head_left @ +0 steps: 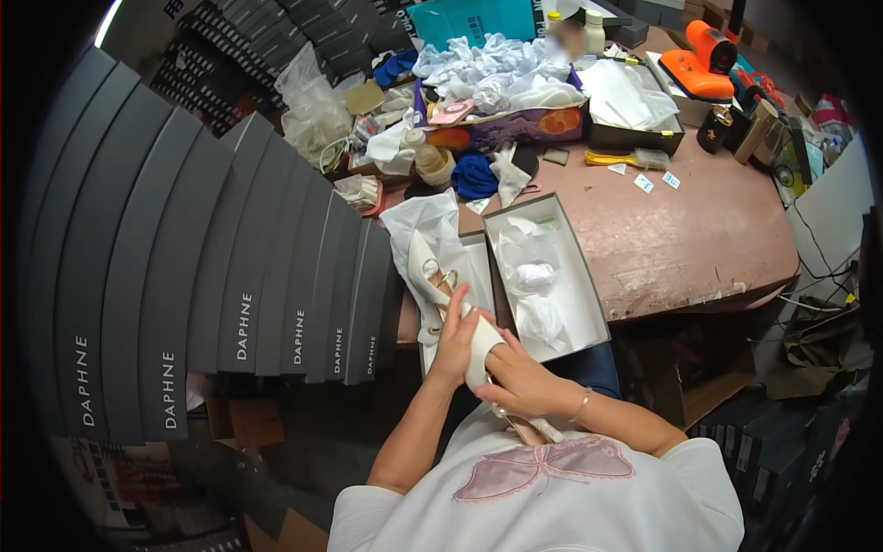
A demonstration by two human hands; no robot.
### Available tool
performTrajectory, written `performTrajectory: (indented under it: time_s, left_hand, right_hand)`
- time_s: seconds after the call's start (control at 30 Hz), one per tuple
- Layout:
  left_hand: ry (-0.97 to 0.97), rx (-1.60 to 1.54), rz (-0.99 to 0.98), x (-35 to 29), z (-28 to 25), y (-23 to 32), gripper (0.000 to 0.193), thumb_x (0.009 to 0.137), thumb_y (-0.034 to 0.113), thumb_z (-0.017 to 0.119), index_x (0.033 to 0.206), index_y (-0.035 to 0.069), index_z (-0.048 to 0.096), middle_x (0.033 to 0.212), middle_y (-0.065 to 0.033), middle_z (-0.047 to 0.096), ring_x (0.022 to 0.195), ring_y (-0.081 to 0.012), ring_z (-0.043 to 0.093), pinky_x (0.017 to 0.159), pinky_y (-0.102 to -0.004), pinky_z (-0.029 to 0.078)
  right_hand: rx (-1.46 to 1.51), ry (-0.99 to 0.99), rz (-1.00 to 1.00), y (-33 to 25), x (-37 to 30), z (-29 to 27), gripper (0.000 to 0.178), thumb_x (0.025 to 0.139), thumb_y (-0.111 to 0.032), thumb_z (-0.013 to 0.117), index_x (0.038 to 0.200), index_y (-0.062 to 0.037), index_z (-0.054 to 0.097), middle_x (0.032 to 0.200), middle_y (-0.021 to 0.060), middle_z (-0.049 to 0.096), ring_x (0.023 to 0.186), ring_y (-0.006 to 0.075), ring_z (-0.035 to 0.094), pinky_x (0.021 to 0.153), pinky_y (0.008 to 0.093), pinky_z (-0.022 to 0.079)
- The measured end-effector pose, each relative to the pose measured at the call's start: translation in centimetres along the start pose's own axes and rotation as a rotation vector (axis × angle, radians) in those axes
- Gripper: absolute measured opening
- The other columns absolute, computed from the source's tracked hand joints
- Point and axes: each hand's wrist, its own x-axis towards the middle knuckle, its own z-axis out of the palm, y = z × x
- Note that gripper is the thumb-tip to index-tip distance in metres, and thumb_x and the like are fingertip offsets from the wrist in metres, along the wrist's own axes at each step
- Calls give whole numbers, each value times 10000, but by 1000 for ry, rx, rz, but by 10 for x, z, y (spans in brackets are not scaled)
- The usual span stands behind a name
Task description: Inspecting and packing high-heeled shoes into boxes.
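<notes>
At a worn pink bench (pixel 681 248), the left hand (pixel 451 348) cups a white shoe (pixel 482 348) before the near edge, the right hand (pixel 526 379) closed about its opening; its mate (pixel 422 260) lies on tissue (pixel 405 221) toward the edge's left end. A loosened grip could drop it.

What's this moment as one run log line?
left hand: holds white shoe | right hand: holds same shoe | other shoe: lies on white paper | open box: crumpled paper inside

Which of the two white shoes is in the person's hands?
The nearer shoe, held between the left hand and right hand; the other shoe lies farther off, on white paper.
</notes>
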Motion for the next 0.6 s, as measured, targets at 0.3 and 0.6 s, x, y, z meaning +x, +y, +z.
performTrajectory:
  time_s: [0.3,0.6]
  left_hand:
    - [-53,82,-3,5,9,5,529,1021,278,431,1472,116,207,998,-104,599,869,-164,618,770,-269,509]
    - [115,150,-76,4,-13,-7,379,1010,315,434,1335,132,363,1091,-107,535,944,-165,545,786,-291,460]
  right_hand:
    - [-77,59,93,10,-32,-16,504,952,-483,427,1192,-67,580,1522,288,131,1407,493,104,1092,626,142]
    - [-41,264,239,41,28,52,810,947,-606,339,1001,141,650,1543,308,5,1444,436,9,1075,661,70]
